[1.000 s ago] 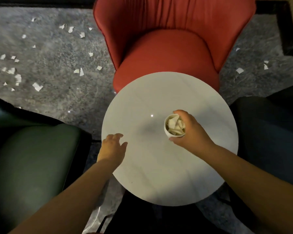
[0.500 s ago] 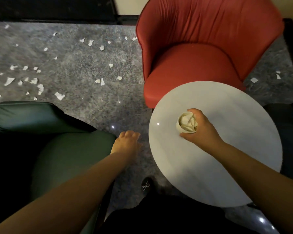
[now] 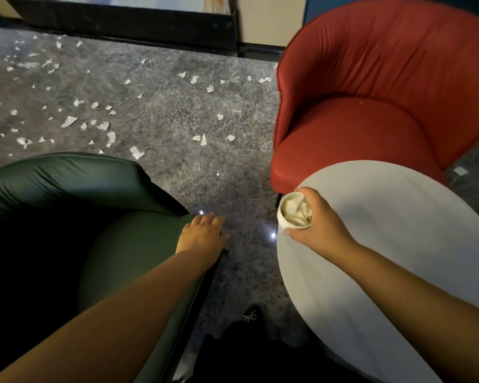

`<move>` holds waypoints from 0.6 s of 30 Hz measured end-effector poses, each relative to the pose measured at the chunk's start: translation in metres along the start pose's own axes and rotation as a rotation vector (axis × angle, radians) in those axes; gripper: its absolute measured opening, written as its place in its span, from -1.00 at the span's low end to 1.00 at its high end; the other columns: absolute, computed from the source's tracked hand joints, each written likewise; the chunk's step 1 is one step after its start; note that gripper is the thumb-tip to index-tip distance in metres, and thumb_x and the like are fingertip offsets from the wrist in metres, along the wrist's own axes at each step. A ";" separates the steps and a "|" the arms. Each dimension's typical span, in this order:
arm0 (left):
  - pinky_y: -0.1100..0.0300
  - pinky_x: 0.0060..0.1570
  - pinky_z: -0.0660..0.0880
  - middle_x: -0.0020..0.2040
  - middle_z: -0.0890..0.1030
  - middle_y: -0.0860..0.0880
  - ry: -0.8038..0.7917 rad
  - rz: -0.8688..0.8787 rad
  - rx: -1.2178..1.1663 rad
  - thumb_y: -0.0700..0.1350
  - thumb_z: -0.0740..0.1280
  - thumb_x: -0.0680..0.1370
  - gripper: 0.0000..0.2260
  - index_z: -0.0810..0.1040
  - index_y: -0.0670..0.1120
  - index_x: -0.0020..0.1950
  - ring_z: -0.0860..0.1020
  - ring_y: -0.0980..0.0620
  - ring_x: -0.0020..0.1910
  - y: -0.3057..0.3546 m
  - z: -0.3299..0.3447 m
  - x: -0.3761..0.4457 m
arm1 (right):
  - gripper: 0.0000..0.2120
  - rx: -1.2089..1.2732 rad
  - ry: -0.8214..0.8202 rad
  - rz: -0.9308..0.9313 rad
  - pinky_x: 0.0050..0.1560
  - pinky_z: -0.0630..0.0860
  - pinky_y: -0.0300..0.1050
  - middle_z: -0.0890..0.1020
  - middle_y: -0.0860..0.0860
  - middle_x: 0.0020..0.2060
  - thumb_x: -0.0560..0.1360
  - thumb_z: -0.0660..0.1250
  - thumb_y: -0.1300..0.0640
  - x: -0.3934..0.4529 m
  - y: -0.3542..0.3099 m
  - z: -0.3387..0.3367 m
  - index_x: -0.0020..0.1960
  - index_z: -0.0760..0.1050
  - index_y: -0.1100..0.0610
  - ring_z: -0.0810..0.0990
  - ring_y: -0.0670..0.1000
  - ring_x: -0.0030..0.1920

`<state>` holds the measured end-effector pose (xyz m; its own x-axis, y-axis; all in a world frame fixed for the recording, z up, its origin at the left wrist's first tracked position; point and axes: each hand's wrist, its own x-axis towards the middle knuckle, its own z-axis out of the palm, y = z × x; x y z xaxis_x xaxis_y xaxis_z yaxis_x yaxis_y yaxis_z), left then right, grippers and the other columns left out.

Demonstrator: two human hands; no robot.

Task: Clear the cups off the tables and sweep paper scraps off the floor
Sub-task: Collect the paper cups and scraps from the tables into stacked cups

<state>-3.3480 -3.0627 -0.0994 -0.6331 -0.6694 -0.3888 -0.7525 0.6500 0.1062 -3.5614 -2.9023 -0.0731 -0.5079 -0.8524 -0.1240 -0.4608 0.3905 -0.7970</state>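
A small white cup (image 3: 286, 219) stuffed with crumpled paper is gripped by my right hand (image 3: 320, 225), thumb and fingers curled round its rim, above the left edge of the round white table (image 3: 415, 244). My left hand (image 3: 202, 234) hangs with relaxed fingers, holding nothing, over the front corner of the green chair (image 3: 127, 258). Several white paper scraps (image 3: 103, 125) are strewn over the grey floor at upper left, with a few more (image 3: 202, 139) nearer the middle.
A red armchair (image 3: 371, 106) stands behind the table at upper right. The green chair fills the lower left. A dark baseboard (image 3: 122, 20) runs along the far wall. My dark shoe (image 3: 250, 316) shows on the floor between chair and table.
The view has swung left, showing more floor and the green chair. My right hand has carried the cup from the table's middle to its left edge. My left hand left the table and moved over the green chair.
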 end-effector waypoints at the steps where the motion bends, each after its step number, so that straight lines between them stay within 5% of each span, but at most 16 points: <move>1: -0.02 0.41 0.24 0.52 0.28 0.01 0.005 -0.011 0.005 0.11 0.15 0.63 -0.54 0.24 0.07 0.52 0.21 -0.06 0.49 -0.005 -0.002 0.001 | -0.28 0.002 -0.024 -0.011 -0.11 0.40 -0.42 0.48 -0.15 0.10 0.23 0.61 0.05 0.004 -0.005 0.005 0.26 0.30 -0.14 0.51 -0.13 0.03; 8: 0.00 0.41 0.19 0.50 0.31 -0.01 0.027 0.014 0.045 0.12 0.14 0.63 -0.54 0.25 0.06 0.51 0.21 -0.06 0.49 -0.063 -0.026 0.029 | -0.24 -0.010 -0.068 0.005 0.10 0.53 -0.04 0.50 -0.06 0.18 0.25 0.60 0.11 0.057 -0.054 0.043 0.34 0.31 -0.05 0.54 -0.03 0.09; 13: 0.01 0.38 0.20 0.46 0.36 -0.03 0.051 0.013 0.083 0.10 0.14 0.63 -0.57 0.30 0.03 0.48 0.26 -0.06 0.46 -0.116 -0.061 0.065 | -0.23 -0.033 -0.006 0.008 0.08 0.47 -0.17 0.49 -0.01 0.19 0.24 0.60 0.12 0.116 -0.097 0.067 0.35 0.32 -0.04 0.52 -0.01 0.12; 18: 0.02 0.43 0.13 0.50 0.31 -0.02 0.106 0.001 0.063 0.09 0.16 0.63 -0.53 0.24 0.04 0.52 0.21 -0.05 0.50 -0.154 -0.098 0.094 | -0.22 -0.020 -0.010 -0.058 0.10 0.51 -0.06 0.49 -0.01 0.18 0.22 0.60 0.09 0.169 -0.131 0.089 0.32 0.30 -0.09 0.52 0.00 0.10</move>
<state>-3.3098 -3.2608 -0.0629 -0.6518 -0.7011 -0.2891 -0.7413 0.6695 0.0478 -3.5224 -3.1282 -0.0426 -0.4730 -0.8771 -0.0840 -0.5034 0.3472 -0.7912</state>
